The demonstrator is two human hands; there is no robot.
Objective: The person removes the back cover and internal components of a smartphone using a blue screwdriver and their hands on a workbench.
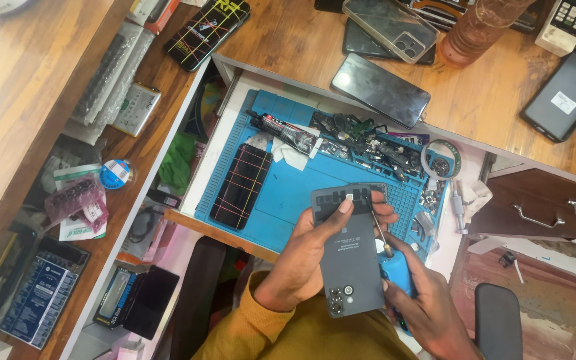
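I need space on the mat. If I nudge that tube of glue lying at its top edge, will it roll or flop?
The glue tube looks flattened and creased, so it would probably slide rather than roll. It seems soft, likely bending if lifted by one end. Loose small parts lie beside it and may scatter.

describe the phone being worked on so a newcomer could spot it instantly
Start at the blue repair mat in the open drawer. Just above its near edge, the left hand holds a grey phone, back up. Unlike the screen-up phone lying on the mat, it's lifted.
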